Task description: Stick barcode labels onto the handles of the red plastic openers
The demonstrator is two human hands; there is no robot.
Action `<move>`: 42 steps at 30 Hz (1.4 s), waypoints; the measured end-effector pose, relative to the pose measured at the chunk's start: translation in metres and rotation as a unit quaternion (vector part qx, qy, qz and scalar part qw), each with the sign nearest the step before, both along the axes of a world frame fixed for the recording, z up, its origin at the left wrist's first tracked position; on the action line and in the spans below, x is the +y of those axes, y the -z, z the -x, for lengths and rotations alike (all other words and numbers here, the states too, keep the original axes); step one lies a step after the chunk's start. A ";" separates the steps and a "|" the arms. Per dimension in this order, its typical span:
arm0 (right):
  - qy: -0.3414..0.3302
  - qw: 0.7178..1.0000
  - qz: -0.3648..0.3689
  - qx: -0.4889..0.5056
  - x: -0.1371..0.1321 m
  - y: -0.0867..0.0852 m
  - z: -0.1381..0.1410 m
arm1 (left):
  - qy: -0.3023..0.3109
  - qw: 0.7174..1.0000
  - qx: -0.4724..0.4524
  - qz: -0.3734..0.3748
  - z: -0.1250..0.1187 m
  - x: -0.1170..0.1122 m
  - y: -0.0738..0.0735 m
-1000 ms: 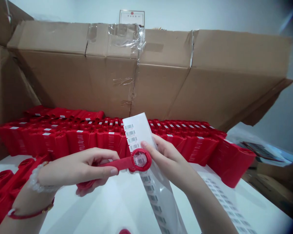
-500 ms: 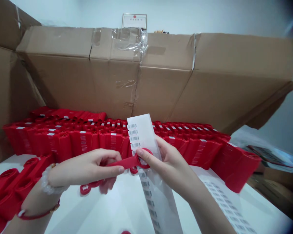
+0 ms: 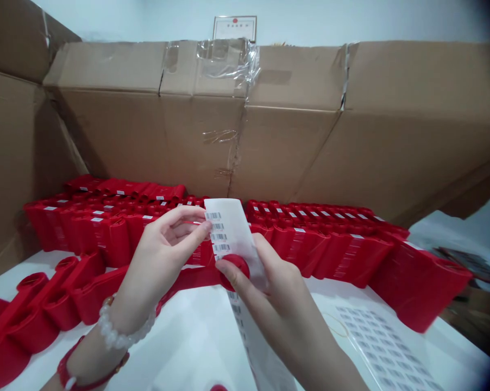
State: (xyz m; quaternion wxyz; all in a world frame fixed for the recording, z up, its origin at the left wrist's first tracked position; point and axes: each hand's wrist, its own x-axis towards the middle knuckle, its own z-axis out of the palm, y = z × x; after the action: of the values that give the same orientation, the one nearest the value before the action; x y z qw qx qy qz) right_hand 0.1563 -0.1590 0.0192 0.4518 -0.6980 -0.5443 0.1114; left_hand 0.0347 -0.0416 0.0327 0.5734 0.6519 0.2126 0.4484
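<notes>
My right hand (image 3: pixel 275 290) grips a white strip of barcode labels (image 3: pixel 228 217) together with the round end of a red rolled band (image 3: pixel 234 269), its thumb pressed on the band. From there the band runs left as a flat red length, passing below my left hand (image 3: pixel 163 250). My left thumb and forefinger pinch at the strip's left edge, by the upper barcode labels (image 3: pixel 216 226); whether a label has lifted is too small to tell. The strip's lower part hangs down toward the white table (image 3: pixel 180 336).
Rows of red rolled bundles with small white labels (image 3: pixel 302 239) stand along the back. More loose red rolls (image 3: pixel 37 309) lie at the left. A sheet of barcode labels (image 3: pixel 387 347) and a rubber band (image 3: pixel 337 324) lie at right. Tall cardboard (image 3: pixel 180 130) rises behind.
My left hand has let go of the red band and moved up to the label strip's edge. The band's round end has turned in my right hand. The view has shifted slightly.
</notes>
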 end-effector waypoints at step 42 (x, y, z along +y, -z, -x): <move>0.163 0.950 -0.092 -0.251 0.014 0.016 -0.015 | 0.201 0.964 -0.049 0.168 0.011 -0.037 0.002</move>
State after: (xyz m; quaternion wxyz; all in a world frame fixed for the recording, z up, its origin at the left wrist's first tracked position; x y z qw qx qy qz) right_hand 0.1717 -0.1452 0.0028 0.3745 -0.7381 -0.5269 -0.1930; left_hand 0.0238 -0.0787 0.0310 0.7624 0.5530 0.1215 0.3132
